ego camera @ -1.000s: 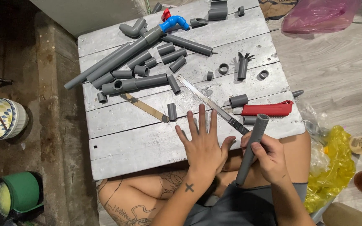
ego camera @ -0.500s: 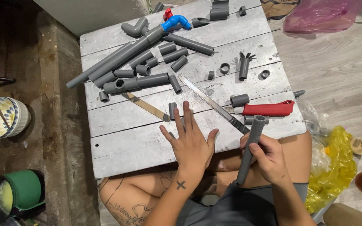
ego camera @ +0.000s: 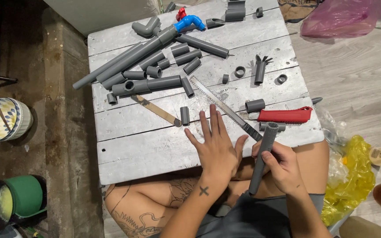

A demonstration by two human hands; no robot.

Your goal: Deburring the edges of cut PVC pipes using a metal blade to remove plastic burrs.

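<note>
Grey plastic pipe (ego camera: 262, 156), judged light, stiff and smooth, is clamped mid-length in the right hand (ego camera: 283, 169) at the board's (ego camera: 142, 150) near edge. Left hand (ego camera: 217, 147) is laid flat, fingers spread, holding nothing.

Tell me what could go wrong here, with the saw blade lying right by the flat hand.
The left hand lies flat with its fingers beside the saw blade; sliding sideways could catch the teeth. The right hand holds the grey pipe tilted over the table edge; it might knock the short pipe piece or slip.
</note>
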